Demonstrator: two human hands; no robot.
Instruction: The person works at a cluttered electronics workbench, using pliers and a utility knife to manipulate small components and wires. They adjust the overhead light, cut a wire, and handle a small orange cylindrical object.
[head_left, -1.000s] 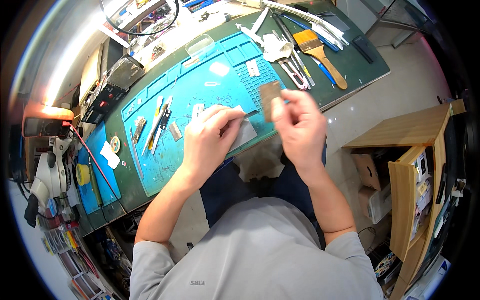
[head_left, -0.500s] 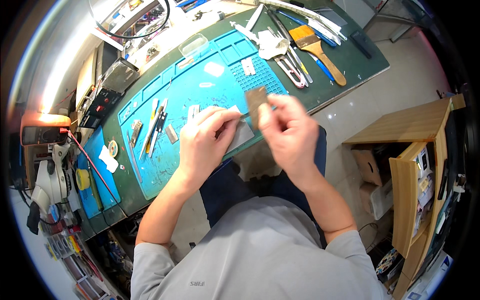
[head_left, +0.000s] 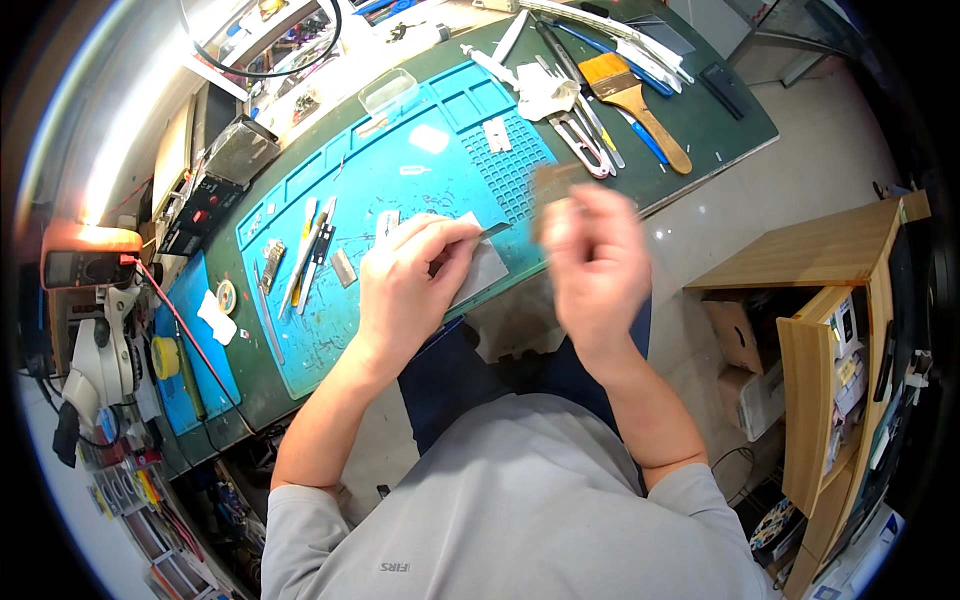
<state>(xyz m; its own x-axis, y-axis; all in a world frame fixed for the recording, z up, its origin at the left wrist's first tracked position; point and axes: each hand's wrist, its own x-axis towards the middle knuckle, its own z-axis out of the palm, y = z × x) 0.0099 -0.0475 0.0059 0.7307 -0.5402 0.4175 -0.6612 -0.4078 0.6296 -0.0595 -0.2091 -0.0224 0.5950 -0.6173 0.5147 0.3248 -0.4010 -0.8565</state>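
Note:
My left hand (head_left: 408, 280) rests near the front edge of the blue mat (head_left: 330, 320). Its fingers pinch a thin dark strip (head_left: 496, 230), whose tip juts out to the right. Below the strip lies a pale grey flat sheet (head_left: 483, 272), partly covered by that hand. My right hand (head_left: 600, 270) is raised to the right of the strip, apart from it. It is closed on a brown flat piece (head_left: 552, 192), smeared by motion, so its kind is unclear. A small grey metal block (head_left: 343, 268) lies left of my left hand.
Tweezers and knives (head_left: 308, 255) lie on the mat's left part. A wide wooden-handled brush (head_left: 630, 95) and several tools sit at the back right. A clear box (head_left: 388, 92) stands at the mat's far edge. A multimeter (head_left: 90, 262) is far left; a wooden cabinet (head_left: 800, 250) stands right.
My right hand has moved to the right with the brown piece, away from the strip. My left hand has stayed in place.

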